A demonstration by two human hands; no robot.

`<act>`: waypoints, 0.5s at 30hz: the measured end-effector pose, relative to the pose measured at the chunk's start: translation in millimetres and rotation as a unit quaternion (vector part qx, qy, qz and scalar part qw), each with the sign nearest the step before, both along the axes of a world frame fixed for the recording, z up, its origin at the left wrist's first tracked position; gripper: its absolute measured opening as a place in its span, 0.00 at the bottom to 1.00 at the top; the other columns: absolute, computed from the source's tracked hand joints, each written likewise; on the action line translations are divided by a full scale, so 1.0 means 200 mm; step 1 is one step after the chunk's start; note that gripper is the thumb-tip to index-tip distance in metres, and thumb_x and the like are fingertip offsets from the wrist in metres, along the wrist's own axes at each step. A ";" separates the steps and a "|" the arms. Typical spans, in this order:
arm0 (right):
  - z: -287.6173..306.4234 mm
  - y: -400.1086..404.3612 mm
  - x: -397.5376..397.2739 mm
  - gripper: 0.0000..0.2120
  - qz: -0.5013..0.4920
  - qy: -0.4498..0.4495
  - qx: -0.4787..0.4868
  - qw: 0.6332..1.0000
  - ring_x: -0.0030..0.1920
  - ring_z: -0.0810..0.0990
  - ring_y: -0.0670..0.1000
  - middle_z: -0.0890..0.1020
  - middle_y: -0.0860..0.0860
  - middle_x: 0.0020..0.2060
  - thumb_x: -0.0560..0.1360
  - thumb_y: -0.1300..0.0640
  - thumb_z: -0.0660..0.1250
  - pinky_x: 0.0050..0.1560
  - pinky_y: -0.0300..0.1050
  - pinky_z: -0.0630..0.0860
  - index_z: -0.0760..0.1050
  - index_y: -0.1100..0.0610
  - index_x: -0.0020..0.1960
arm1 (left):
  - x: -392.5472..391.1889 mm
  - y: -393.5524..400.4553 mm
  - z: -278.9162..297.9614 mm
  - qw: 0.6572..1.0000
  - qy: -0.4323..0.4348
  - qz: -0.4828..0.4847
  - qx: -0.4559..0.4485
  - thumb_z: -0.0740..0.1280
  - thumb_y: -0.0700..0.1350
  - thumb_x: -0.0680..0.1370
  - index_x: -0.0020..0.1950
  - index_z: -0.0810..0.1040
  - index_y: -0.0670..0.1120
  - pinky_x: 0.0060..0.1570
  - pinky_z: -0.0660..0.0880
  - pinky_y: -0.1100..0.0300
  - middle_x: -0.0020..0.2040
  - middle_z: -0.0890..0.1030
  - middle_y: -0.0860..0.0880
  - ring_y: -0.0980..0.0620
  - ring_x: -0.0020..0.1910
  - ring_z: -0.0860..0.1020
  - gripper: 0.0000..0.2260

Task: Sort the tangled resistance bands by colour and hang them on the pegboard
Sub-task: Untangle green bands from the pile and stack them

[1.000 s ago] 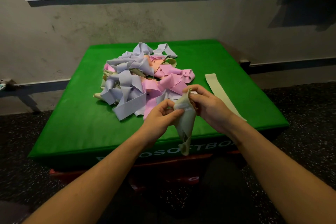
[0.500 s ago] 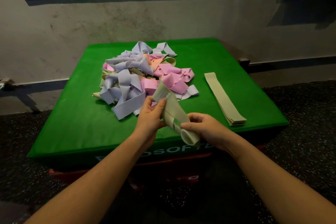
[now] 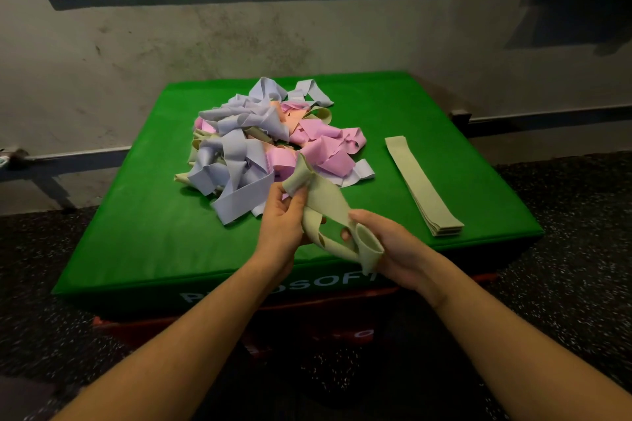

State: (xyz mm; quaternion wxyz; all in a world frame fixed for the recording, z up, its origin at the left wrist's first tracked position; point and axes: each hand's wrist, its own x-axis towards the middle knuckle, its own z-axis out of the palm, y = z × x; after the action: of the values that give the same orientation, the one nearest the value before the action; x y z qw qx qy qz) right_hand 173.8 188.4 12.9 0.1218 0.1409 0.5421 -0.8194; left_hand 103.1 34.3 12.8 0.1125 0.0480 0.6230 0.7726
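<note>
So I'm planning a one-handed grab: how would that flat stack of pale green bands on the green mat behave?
The flat stack of pale green bands probably droops: the same-coloured held band sags between both hands. Loose layers likely slide apart.

Both hands held a twisted green band (image 3: pixel 328 212) above the box (image 3: pixel 143 243): the left hand (image 3: pixel 282 222) pinched its upper end, the right hand (image 3: pixel 393 246) apparently gripped its lower loop. Behind lay the pile (image 3: pixel 270 143); a green stack (image 3: pixel 422 183) sat right.
</note>
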 end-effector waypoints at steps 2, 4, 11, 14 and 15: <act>0.01 0.02 0.02 0.18 0.031 0.029 -0.120 0.992 0.56 0.82 0.56 0.84 0.59 0.54 0.74 0.55 0.70 0.58 0.51 0.80 0.80 0.65 0.59 | -0.01 0.00 0.00 1.000 -0.001 0.020 0.010 0.61 0.46 0.84 0.53 0.71 0.51 0.28 0.77 0.56 0.39 0.80 0.51 0.55 0.33 0.80 0.01; 0.00 0.04 0.04 0.25 0.070 0.049 -0.160 0.983 0.60 0.81 0.59 0.83 0.58 0.58 0.67 0.53 0.77 0.64 0.54 0.75 0.80 0.61 0.62 | -0.02 -0.01 0.00 0.999 -0.001 0.040 0.012 0.61 0.47 0.84 0.53 0.71 0.51 0.28 0.77 0.56 0.38 0.79 0.53 0.56 0.32 0.79 0.01; -0.04 0.00 -0.02 0.28 -0.039 0.024 -0.008 0.999 0.50 0.84 0.53 0.83 0.61 0.57 0.68 0.67 0.73 0.48 0.46 0.82 0.72 0.62 0.67 | -0.04 -0.02 -0.02 0.995 0.065 0.079 -0.021 0.61 0.45 0.84 0.52 0.72 0.54 0.43 0.79 0.45 0.43 0.80 0.50 0.51 0.42 0.78 0.03; -0.05 -0.03 -0.03 0.15 -0.076 0.040 0.213 0.973 0.38 0.82 0.46 0.84 0.56 0.48 0.76 0.60 0.71 0.31 0.44 0.78 0.77 0.56 0.62 | 0.00 0.01 -0.02 0.991 0.113 0.057 -0.033 0.61 0.45 0.84 0.51 0.72 0.54 0.41 0.76 0.52 0.43 0.79 0.50 0.54 0.40 0.77 0.04; -0.05 -0.03 -0.02 0.11 -0.078 0.070 0.280 0.954 0.35 0.81 0.45 0.83 0.55 0.45 0.77 0.58 0.70 0.29 0.44 0.78 0.78 0.54 0.59 | 0.01 0.01 -0.02 0.991 0.122 0.050 -0.033 0.61 0.45 0.83 0.51 0.72 0.54 0.40 0.75 0.53 0.43 0.78 0.49 0.53 0.40 0.76 0.05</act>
State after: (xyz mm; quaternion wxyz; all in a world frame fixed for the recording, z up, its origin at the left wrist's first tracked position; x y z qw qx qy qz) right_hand 168.9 182.9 2.1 -0.0251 0.1531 0.7443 -0.6495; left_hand 105.9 36.6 8.4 -0.0020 0.1070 0.6589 0.7445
